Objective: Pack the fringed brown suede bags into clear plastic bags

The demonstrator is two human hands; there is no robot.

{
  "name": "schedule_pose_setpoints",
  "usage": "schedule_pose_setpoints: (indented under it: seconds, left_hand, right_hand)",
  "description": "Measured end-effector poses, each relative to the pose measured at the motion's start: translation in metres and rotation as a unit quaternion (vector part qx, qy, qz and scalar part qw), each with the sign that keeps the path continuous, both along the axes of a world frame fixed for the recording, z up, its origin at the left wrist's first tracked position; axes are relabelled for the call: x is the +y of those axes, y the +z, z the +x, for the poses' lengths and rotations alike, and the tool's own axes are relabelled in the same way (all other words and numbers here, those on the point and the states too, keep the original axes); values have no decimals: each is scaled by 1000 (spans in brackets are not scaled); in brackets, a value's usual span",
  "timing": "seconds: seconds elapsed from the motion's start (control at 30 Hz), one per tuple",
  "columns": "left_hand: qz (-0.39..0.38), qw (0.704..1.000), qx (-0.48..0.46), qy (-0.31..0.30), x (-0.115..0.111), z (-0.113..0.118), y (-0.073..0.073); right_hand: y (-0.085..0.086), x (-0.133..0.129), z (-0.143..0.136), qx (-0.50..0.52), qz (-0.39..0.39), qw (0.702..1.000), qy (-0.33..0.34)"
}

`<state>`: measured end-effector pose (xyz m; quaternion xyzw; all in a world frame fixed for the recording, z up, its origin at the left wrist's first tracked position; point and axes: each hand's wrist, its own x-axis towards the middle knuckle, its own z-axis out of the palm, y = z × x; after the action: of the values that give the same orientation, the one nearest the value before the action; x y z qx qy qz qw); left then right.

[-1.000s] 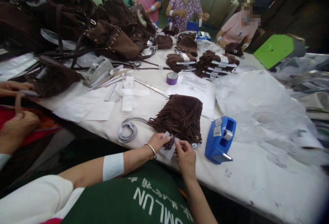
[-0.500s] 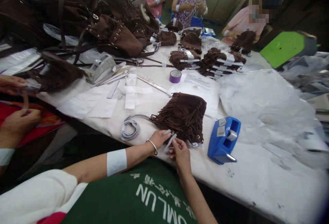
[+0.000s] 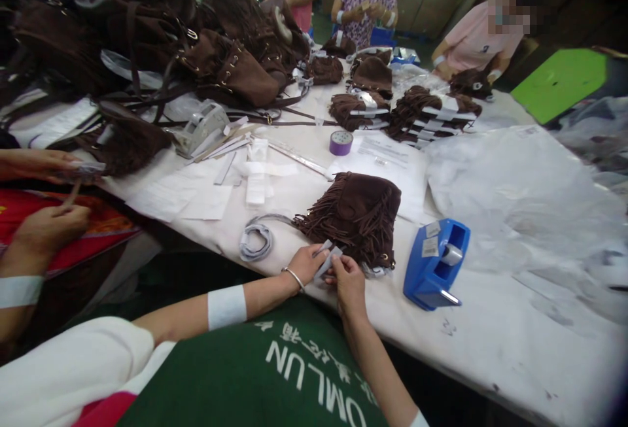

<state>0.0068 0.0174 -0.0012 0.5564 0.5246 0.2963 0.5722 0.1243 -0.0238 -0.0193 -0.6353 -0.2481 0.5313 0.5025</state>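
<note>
Workers [image 3: 366, 2] with white bands [image 3: 226, 307] on their arms gather around a broad, white-covered table [image 3: 490, 348] in a bag workshop. Brown bags [image 3: 235, 77] heap its left end, fringed bundles [image 3: 412, 110] stack toward the far edge, and a fringed bag [image 3: 363, 208] lies beside a blue tape dispenser [image 3: 422, 260] near the front edge.

blocked right: blue tape dispenser [image 3: 436, 265] | blocked ahead: fringed bag [image 3: 367, 208] | passable: near-right table [image 3: 495, 348]

The white-sleeved left arm [image 3: 179, 322] reaches in from the lower left. The bare right forearm [image 3: 375, 358] slants up from the bottom edge. The bare left hand [image 3: 305, 263] and bare right hand [image 3: 350, 283] nearly meet, thumbs and fingertips pinched.
</note>
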Motion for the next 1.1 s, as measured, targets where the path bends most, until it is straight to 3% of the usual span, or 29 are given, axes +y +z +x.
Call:
schedule_pose_setpoints:
  seconds: [0.13, 0.3, 0.37, 0.57, 0.7, 0.8, 0.9, 1.0, 1.1]
  left_hand:
    - [93, 995, 32, 7, -11, -9, 0]
    - [183, 975, 107, -60, -17, -10, -4]
    - [178, 976, 110, -67, -17, -9, -3]
    - [42, 997, 40, -43, -12, -12, 11]
    - [101, 990, 93, -17, -13, -13, 8]
    - [212, 961, 160, -72, -12, -14, -1]
    - [293, 910, 251, -154, -11, -13, -8]
    - [318, 865, 339, -187, -14, -10, -9]
    - [326, 859, 347, -189, -21, -6, -8]
  right_hand:
    - [-2, 1, -5, 4, 0, 1000, -1]
    - [-2, 0, -7, 4, 12, 1000, -1]
    - [-1, 0, -6, -2, 20, 1000, -2]
    - [-3, -1, -5, -3, 22, 1000, -2]
    - [-4, 0, -12, 5, 23, 1000, -15]
    - [-3, 0, -17, 12, 20, 999, -33]
    - [-2, -1, -20, 30, 18, 999, -38]
    - [0, -2, -20, 21, 20, 999, -28]
    - [2, -2, -17, -43, 35, 998, -19]
